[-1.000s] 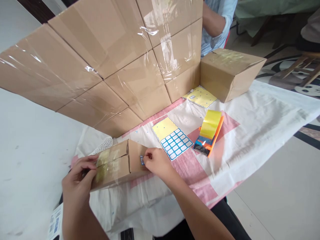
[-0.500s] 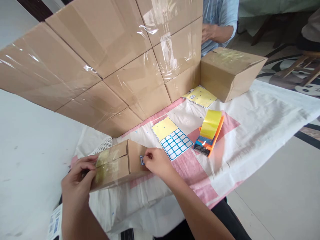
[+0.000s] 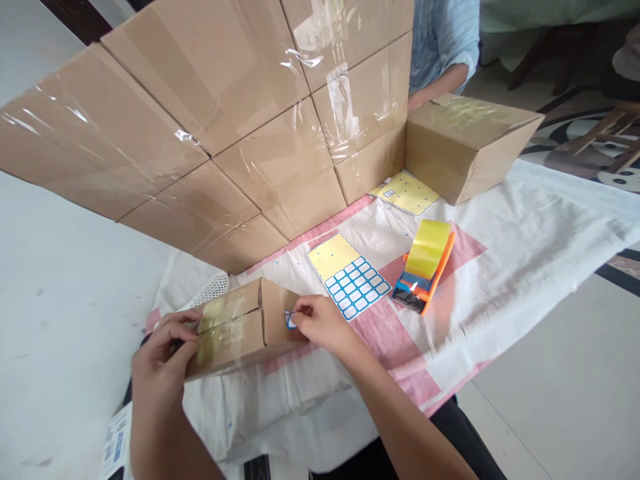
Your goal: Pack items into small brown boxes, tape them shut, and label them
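A small taped cardboard box [image 3: 235, 330] lies on the cloth-covered table [image 3: 500, 267] in front of me. My left hand [image 3: 160, 360] grips its left end with curled fingers. My right hand [image 3: 320, 322] pinches a small blue-edged white label sticker [image 3: 290, 319] against the box's right end face. Just right of that hand lies a yellow sheet of blue-edged labels [image 3: 350, 277], its upper part peeled bare.
A wall of taped cardboard boxes [image 3: 215, 133] stands behind. An orange tape dispenser with yellow tape [image 3: 425, 267] lies right of the sheet. A second label sheet [image 3: 406, 193] and a larger box [image 3: 465, 143] lie further back. Another person's sleeve [image 3: 445, 40] shows beyond.
My hands and the small box have stayed nearly still. The other person's arm behind the boxes has shifted.
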Action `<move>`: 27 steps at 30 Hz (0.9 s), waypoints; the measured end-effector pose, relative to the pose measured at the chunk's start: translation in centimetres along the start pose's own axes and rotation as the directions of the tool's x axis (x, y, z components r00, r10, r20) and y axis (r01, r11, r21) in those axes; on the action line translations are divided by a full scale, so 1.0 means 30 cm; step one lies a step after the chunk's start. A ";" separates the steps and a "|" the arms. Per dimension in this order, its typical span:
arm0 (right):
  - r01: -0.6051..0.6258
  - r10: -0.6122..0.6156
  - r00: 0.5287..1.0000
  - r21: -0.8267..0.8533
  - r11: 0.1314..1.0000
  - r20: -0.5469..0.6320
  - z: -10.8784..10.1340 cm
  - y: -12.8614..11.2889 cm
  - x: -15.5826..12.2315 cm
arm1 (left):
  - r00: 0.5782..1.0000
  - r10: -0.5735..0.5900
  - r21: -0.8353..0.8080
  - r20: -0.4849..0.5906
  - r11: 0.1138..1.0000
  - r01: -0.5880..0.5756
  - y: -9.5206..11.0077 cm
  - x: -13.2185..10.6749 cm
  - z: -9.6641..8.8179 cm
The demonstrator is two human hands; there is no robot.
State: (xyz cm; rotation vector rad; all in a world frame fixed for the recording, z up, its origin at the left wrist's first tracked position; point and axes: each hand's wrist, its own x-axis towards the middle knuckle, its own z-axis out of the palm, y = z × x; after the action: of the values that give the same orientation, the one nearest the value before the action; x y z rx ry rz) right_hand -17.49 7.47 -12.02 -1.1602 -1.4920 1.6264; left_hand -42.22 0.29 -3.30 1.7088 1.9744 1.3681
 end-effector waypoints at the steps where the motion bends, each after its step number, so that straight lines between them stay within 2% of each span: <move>1: 0.003 -0.003 1.000 -0.003 1.000 0.006 -0.001 0.001 0.000 | 1.000 0.011 0.014 0.006 1.000 -0.012 0.000 0.002 0.000; 6: 0.087 -0.089 0.996 -0.131 0.987 -0.007 -0.013 -0.022 -0.019 | 1.000 0.007 0.034 -0.024 0.999 -0.006 0.017 -0.001 0.017; 10: 0.162 -0.158 0.987 -0.178 0.971 0.033 -0.020 -0.032 -0.032 | 0.994 -0.032 -0.066 -0.104 0.998 0.026 0.040 -0.010 0.034; 13: 0.142 -0.138 0.990 -0.144 0.979 0.035 -0.022 -0.018 -0.028 | 0.988 -0.073 -0.123 -0.136 0.991 0.057 0.048 -0.011 0.042; 17: 0.106 -0.108 0.994 -0.085 0.991 -0.022 -0.026 0.005 -0.017 | 0.986 -0.081 -0.097 -0.147 0.993 0.067 0.038 -0.011 0.042; 22: 0.210 -0.211 0.978 -0.032 0.977 -0.007 -0.019 0.016 -0.011 | 0.988 -0.097 -0.116 -0.123 0.990 0.083 0.018 -0.012 0.036; 27: 0.171 -0.171 0.985 0.014 0.985 -0.040 -0.002 0.016 -0.027 | 0.989 -0.132 -0.090 -0.071 0.988 0.125 0.013 -0.003 0.032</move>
State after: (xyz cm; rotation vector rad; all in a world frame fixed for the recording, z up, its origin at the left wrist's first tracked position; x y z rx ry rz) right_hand -17.07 6.71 -12.35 -1.0189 -1.5064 1.4900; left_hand -41.30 0.67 -3.58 1.4858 1.9970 1.4693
